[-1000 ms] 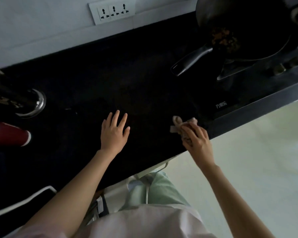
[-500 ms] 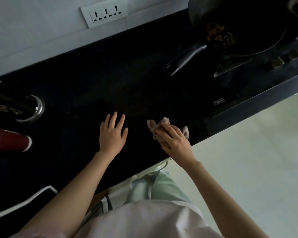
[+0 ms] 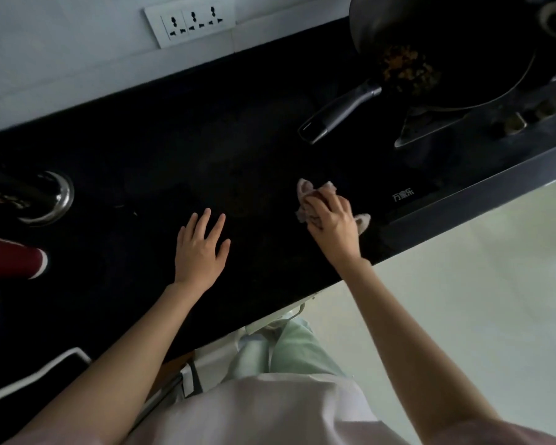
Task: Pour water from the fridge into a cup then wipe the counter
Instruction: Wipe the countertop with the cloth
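**A:** Wiping looks to be the step in hand. The right hand (image 3: 333,224) has its fingers curled over a crumpled pinkish cloth (image 3: 305,195), pressing it onto the dark counter (image 3: 257,123) near the front edge, just beside the stove's glass panel (image 3: 403,194).

**B:** And the other of the two hands?

**A:** The left hand (image 3: 201,250) lies flat on the counter with fingers straight and spread, holding nothing. I'd guess it is only bracing.

**B:** What about the water part?

**A:** A red cup (image 3: 12,256) shows at the far left edge of the view, well apart from both hands. It appears on its side from this angle, but that may be lens distortion; whether there is water in it I cannot tell. No bottle or jug is in view, and no fridge.

**B:** So how much is left?

**A:** Judging by the cloth being on the counter, pouring seems finished. The surface is too dark to show wet patches, so I cannot say how much has been covered. The stretch between the hands and toward the wall socket (image 3: 190,22) probably remains.
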Tool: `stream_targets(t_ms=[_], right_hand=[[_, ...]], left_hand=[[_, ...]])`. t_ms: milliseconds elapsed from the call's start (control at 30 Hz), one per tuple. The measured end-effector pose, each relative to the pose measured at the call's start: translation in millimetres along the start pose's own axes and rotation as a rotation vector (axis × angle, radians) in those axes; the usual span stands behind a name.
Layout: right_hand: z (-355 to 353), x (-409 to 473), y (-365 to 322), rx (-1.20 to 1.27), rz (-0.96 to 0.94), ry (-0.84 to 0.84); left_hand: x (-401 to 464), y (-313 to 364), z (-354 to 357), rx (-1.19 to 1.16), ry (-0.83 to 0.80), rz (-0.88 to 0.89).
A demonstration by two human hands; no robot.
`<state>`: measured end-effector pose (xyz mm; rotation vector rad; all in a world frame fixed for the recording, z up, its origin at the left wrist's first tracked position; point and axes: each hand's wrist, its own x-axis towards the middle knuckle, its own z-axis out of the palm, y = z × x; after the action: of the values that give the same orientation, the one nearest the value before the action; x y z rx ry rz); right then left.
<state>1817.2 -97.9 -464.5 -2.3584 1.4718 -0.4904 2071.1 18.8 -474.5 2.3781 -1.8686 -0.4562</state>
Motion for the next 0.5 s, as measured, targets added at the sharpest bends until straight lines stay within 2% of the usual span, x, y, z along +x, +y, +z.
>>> stream_targets(t_ms=[100,200,333,500], right_hand=[[11,-24,-24,0.056,-0.115,-0.038],[4,-53,-11,0.057,-0.228,-0.085],[-12,-44,25,0.033,-0.105,-0.014],[-11,43,34,0.009,0.029,0.017]], left_hand=[[0,0,0,0.000,0.005,-0.002],[1,-1,2,-0.003,0.018,-0.002],[0,-2,5,-0.008,0.034,-0.001],[0,-1,7,-0.016,0.061,-0.009]])
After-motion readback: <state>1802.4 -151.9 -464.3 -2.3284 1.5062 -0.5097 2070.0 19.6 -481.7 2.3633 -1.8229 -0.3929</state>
